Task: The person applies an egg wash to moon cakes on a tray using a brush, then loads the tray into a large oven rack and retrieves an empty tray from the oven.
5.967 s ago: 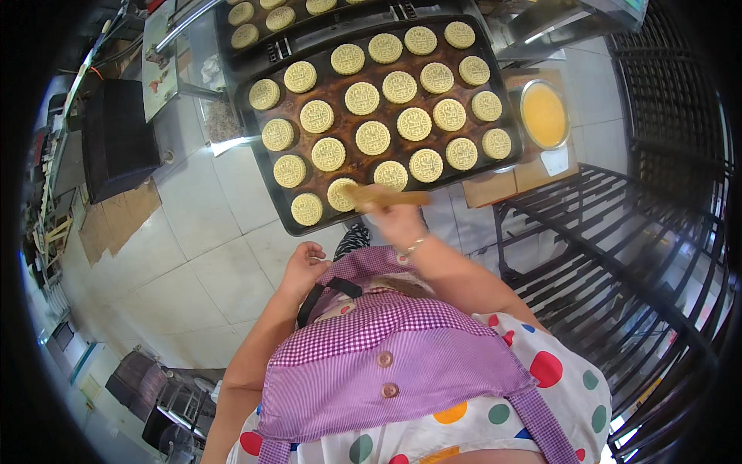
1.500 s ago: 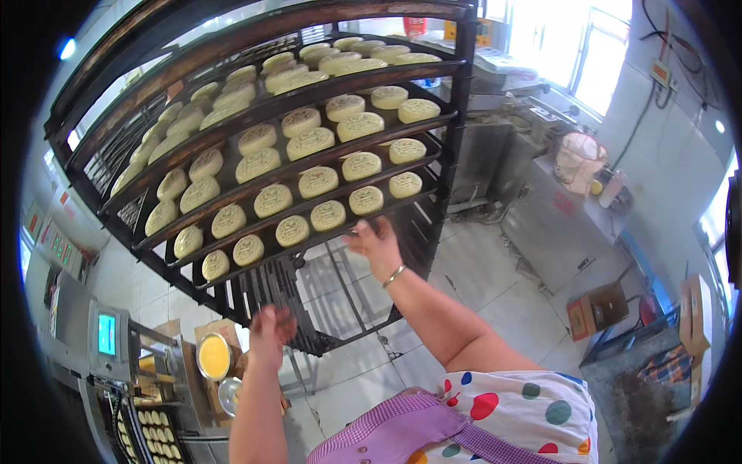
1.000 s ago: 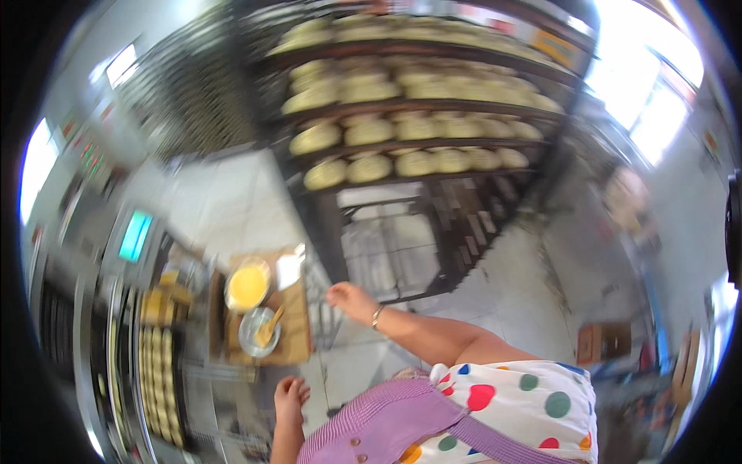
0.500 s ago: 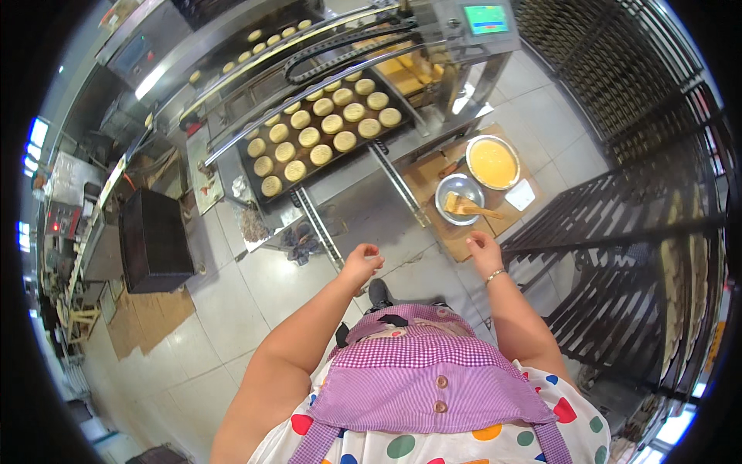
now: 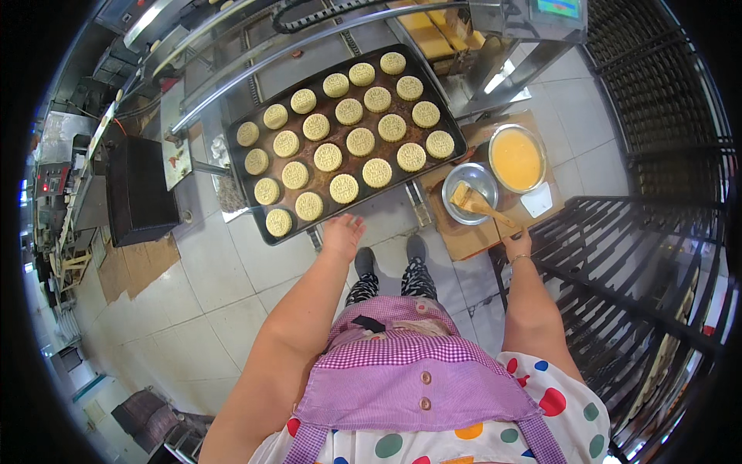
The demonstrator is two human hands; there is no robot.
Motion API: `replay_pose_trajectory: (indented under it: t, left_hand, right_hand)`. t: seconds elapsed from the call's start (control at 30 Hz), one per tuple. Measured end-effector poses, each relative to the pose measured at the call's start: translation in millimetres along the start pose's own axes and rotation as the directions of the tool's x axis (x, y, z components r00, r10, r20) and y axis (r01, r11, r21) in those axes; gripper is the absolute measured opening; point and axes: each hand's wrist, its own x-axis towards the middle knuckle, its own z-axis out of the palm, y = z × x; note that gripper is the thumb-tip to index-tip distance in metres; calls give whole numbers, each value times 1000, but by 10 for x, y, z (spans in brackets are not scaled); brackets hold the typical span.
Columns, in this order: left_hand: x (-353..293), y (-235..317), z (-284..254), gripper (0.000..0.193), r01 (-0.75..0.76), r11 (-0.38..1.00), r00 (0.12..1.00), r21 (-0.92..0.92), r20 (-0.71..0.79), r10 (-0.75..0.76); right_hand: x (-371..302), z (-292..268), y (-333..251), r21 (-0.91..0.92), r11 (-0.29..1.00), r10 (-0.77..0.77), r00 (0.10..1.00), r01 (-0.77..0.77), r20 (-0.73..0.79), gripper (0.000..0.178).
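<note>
Reaching, the released left grip (image 5: pixel 342 234) nears the tray (image 5: pixel 255 213); the right grip (image 5: pixel 516 246) grasps the brush (image 5: pixel 479 203).

Take the dark rectangular baking tray (image 5: pixel 352 189) in front of you as your landmark. Far beyond its upper right corner, on top of the grey metal machine, you'll find a small rectangular screen (image 5: pixel 558 7) glowing teal with a thin orange strip, cut off by the picture's edge. Well off to the tray's left, a small control panel (image 5: pixel 48 187) shows red lit spots. No packages or labels are clear enough to make out.
</note>
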Motion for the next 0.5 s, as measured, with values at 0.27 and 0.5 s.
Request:
replay_pose_trajectory:
  t: [0.27,0.5]
  left_hand:
    - [-65,-371,-55,12,-38,977,978,-211,-210,-7]
    - [56,-369,-190,16,56,986,961,-154,-258,-95]
  right_hand:
    - [285,184,-486,700,534,379,874,-474,303,23]
    - [1005,-18,-926,444,891,2,977,94,-211,19]
